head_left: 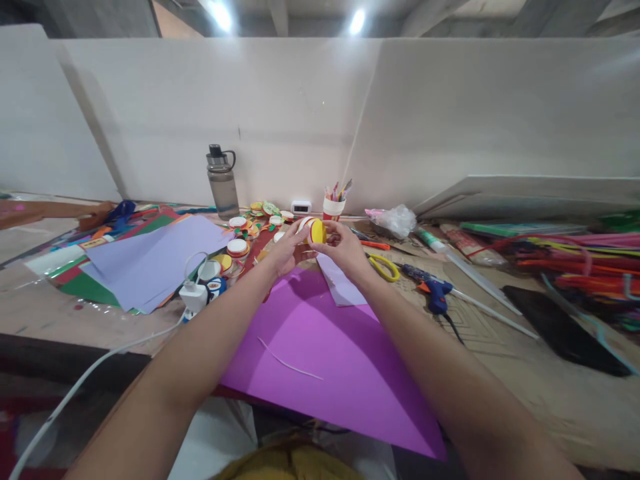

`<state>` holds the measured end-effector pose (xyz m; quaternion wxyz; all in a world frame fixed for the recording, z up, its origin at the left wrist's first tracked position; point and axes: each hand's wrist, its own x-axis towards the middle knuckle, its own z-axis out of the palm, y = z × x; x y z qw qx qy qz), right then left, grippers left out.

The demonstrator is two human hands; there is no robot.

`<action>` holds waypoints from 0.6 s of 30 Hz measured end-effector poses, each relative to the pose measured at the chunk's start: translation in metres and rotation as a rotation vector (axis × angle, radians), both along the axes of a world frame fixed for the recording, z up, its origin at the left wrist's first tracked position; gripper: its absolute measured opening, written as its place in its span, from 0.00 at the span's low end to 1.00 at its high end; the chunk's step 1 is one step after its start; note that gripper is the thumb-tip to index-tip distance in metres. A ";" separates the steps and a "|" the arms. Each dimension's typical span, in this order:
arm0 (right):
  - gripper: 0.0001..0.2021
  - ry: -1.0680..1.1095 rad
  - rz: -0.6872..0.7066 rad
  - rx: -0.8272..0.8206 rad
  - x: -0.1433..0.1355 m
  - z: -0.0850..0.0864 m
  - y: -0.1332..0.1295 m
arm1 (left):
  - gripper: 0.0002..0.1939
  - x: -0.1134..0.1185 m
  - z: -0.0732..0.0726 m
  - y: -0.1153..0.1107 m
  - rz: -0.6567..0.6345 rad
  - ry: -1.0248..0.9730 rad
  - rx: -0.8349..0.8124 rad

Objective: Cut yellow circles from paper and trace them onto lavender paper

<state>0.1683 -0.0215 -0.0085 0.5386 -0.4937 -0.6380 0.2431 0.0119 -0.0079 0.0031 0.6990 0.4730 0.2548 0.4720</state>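
Between my two hands, above the table, is a small round craft piece (317, 232) with a yellow face and a white side edged in red. My left hand (286, 253) grips it from the left, fingers curled over its top. From the right, my right hand (345, 248) holds its edge between thumb and fingers. A large purple sheet (320, 347) lies under my forearms, with a thin white strip (290, 365) on it. Near my right hand lies a folded pale lilac paper (343, 283). Similar round pieces (238, 248) stand left of my left hand.
To the right are yellow-handled scissors (384, 267), a blue glue gun (436, 290) with its cord, a black phone-like slab (565, 327) and several pipe cleaners (590, 273). A bottle (223, 183) and a cup of pens (333, 208) stand behind. Lilac sheets (155, 260) and a white charger (194, 293) lie left.
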 end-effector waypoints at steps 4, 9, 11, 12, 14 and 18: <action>0.30 0.080 0.057 -0.047 0.000 0.003 -0.002 | 0.20 0.000 -0.001 0.001 0.031 0.044 0.045; 0.26 0.118 0.039 -0.078 -0.001 0.006 -0.005 | 0.14 0.002 -0.007 0.008 0.108 0.048 -0.027; 0.26 0.154 0.049 -0.087 -0.001 0.004 -0.003 | 0.15 0.003 -0.007 0.010 0.129 0.058 -0.064; 0.26 0.179 0.064 -0.091 -0.001 0.003 -0.002 | 0.16 0.003 -0.007 0.010 0.125 0.062 -0.068; 0.26 0.245 0.107 -0.098 0.000 -0.001 0.001 | 0.17 0.004 -0.007 0.009 0.092 0.079 -0.033; 0.25 0.473 0.221 -0.180 0.000 -0.001 0.001 | 0.15 0.003 -0.003 0.006 0.086 0.201 0.100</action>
